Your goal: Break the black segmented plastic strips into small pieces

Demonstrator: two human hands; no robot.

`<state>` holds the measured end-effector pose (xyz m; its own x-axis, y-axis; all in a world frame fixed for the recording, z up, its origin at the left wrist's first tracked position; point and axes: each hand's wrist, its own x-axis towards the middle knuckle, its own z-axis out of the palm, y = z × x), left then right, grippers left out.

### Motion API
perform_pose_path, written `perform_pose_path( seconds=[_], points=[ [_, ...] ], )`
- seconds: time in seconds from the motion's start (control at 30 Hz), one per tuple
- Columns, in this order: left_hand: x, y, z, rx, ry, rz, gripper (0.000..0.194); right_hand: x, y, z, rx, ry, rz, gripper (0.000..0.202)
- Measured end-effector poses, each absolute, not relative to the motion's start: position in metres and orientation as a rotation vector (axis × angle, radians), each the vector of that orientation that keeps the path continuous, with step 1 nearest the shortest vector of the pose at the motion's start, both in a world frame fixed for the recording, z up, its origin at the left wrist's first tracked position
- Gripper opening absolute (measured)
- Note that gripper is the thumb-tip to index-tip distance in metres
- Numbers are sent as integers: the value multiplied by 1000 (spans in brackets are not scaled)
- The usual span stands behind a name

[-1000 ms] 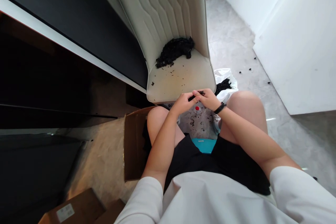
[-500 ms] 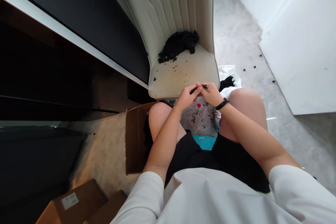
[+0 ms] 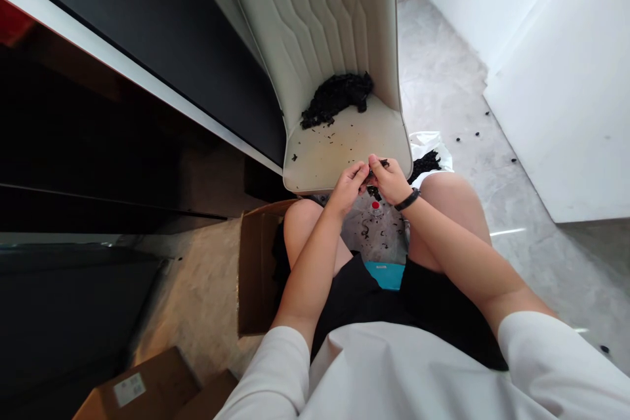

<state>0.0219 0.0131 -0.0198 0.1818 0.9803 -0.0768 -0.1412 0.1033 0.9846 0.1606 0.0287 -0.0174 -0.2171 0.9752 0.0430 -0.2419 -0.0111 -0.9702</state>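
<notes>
My left hand (image 3: 350, 187) and my right hand (image 3: 387, 180) meet just above the front edge of the chair seat, fingers pinched together. Between them is a small, thin black rubbery-looking piece (image 3: 384, 163), mostly hidden by the fingers. A dark strip (image 3: 375, 193) shows just below the fingertips; whether it hangs from the hands cannot be seen. Behind, on the pale padded chair (image 3: 339, 164), lies a heap of black scraps (image 3: 337, 98) with crumbs scattered in front. A black band is on my right wrist.
Between my knees lies clear plastic (image 3: 352, 228) with black shreds, a red cap (image 3: 375, 205) and a blue object (image 3: 386, 275). A white bag (image 3: 445, 159) holding black pieces (image 3: 427, 163) stands right of the chair. An open cardboard box (image 3: 258, 269) is by my left knee.
My fingertips have come slightly apart, and a dark strip now shows beneath them. The view has tilted a little, so the chair sits lower in the picture.
</notes>
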Motion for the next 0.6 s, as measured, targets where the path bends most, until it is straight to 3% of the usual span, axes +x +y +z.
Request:
perform_pose_path(
  seconds=[0.27,0.47,0.6],
  points=[
    [14,12,-22,1374,1129,1016,72,160,27,-20,-936,-1244,1420,81],
    [12,13,-15,1728,1569,1355,62,164,27,-13,-991,-1376,1192,82],
    [10,10,-7,1912,1541,1186,56,165,25,-10,-1025,-1446,1142,85]
  ],
)
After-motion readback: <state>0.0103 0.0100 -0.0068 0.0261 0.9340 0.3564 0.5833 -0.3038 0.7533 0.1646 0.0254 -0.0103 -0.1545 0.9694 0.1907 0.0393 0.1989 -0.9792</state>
